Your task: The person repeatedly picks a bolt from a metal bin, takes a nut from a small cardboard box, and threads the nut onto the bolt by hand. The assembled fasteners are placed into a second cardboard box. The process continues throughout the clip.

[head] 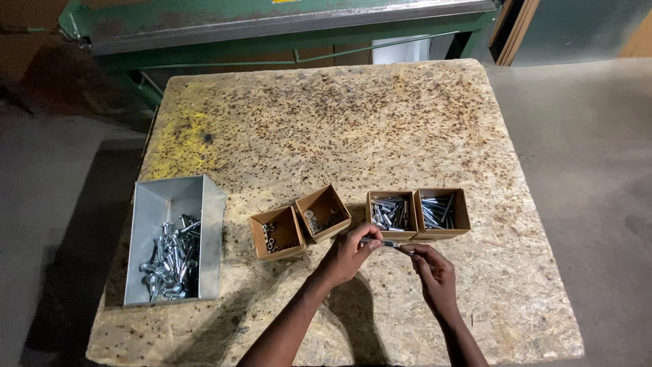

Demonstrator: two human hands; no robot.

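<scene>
Sitting under everything is a rough chipboard table (380, 129), all pressed wood flakes, speckled with dark rusty spots and a yellow stain at the far left corner. Past its far edge there's a green metal machine frame (272, 27) with a dull steel lip. Way off to the left of the fingers sits a folded sheet-metal tray (153, 204), grey and smooth with one sloped end, holding a heap of shiny bolts (170, 261).

Just beyond the fingertips are four little square cardboard boxes. The two right ones (415, 197) sit touching, packed with long silvery bolts. The two left ones (299, 214) are slightly angled and hold small nuts and washers, I think, kinda tiny to tell.

Both forearms come up from the bottom edge and meet in the middle. The left hand (345, 257) is curled, thumb and forefinger pinching one end of a small steel bolt (388, 242). The right hand (435, 272) pinches the other end with its fingertips, other fingers tucked. The bolt lies level between them, just in front of the third box.
</scene>
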